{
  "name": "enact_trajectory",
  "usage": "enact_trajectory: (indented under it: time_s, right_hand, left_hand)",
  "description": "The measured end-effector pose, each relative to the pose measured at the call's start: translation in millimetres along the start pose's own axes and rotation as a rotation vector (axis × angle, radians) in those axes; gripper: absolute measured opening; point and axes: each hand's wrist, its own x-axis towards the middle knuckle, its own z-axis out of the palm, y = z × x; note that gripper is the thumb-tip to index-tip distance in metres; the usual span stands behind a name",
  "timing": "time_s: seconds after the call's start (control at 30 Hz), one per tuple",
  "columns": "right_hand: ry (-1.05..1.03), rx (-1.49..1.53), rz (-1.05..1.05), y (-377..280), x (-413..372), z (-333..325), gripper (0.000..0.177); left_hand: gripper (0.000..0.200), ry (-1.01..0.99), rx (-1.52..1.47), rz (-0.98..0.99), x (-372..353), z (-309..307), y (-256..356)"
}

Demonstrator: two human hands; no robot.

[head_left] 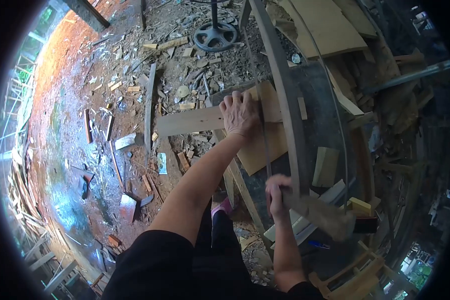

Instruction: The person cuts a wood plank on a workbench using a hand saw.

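Observation:
A wooden plank [185, 123] lies across the workbench, its left end sticking out past the bench edge. My left hand [240, 115] presses on it from above, fingers curled over its far edge. Just right of those fingers, the thin blade of a large wooden frame saw [288, 95] crosses the plank. My right hand [278, 194] is closed around the near end of the saw, beside its blurred wooden end piece. Under the plank is a wider flat board [265, 150]. The blade's contact with the plank is hard to make out.
Wood blocks [327, 166] and a blue pen [318, 244] lie on the dark bench top. Large boards [330, 30] are stacked at the far right. Offcuts and chips litter the dirt floor, where a black wheel-shaped base [215, 37] stands. A wooden frame [355, 280] is at lower right.

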Motion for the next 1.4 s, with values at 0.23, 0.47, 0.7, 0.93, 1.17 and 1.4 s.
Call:
enact_trajectory:
  time_s: [0.23,0.47,0.7,0.93,1.17,1.4]
  right_hand:
    - [-0.013,0.161,-0.077,7,-58,-16,0.01]
    - [0.007,0.1,-0.033,-3,1,7,0.011]
    - [0.015,0.17,-0.13,7,-65,-11,0.015]
    - [0.082,0.15,0.163,26,-11,3,0.01]
    - [0.008,0.016,-0.114,0,-70,-12,0.011]
    - [-0.064,-0.129,0.0,23,-17,-7,0.011]
  left_hand:
    - [0.019,-0.049,0.027,-0.018,1,-2,0]
    - [0.018,0.028,0.008,0.007,1,4,-1]
    - [0.017,-0.014,0.016,0.001,-1,1,-3]
    - [0.015,0.043,-0.004,0.0,2,6,-3]
    - [0.015,-0.006,0.002,0.01,-2,5,-6]
    - [0.016,0.016,-0.012,0.003,0,6,-4]
